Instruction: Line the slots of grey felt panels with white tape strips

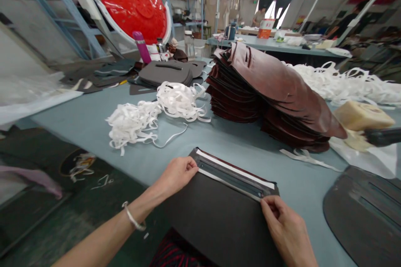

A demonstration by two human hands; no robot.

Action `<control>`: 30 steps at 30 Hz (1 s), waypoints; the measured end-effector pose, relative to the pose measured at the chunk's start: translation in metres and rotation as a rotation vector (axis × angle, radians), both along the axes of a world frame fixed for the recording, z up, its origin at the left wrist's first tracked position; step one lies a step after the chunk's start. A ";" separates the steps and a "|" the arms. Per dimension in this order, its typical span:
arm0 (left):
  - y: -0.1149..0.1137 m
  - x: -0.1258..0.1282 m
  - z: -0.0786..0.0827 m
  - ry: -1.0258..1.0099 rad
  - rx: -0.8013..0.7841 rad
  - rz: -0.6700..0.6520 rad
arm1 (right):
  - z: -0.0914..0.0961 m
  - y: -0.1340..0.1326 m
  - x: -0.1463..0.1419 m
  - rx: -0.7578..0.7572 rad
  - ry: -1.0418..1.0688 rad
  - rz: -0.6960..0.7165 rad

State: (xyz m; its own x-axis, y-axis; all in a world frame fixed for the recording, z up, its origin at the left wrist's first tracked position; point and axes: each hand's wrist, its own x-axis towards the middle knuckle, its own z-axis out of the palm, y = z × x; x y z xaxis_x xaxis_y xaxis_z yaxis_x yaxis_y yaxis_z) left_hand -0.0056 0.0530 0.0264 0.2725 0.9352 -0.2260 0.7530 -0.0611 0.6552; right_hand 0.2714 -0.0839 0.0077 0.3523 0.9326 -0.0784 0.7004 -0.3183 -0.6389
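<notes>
Gripping dark panel at opp. ends: L hand, R hand.

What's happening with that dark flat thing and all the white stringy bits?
A person is working on a dark panel at the near edge of the table. The left hand is at one end of a white strip beside the panel's slot, and the right hand pinches the other end. Behind lie a pile of loose white strips and a stack of brown pieces.
</notes>
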 end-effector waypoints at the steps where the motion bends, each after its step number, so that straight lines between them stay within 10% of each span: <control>1: 0.001 0.000 0.001 0.013 -0.004 0.006 | -0.001 0.000 0.000 0.000 0.002 -0.008; 21: 0.003 0.007 -0.003 0.171 -0.020 -0.016 | -0.001 0.003 0.000 -0.046 0.040 -0.104; 30: -0.025 0.013 -0.032 0.173 0.580 -0.137 | 0.004 0.005 -0.002 -0.029 0.094 -0.161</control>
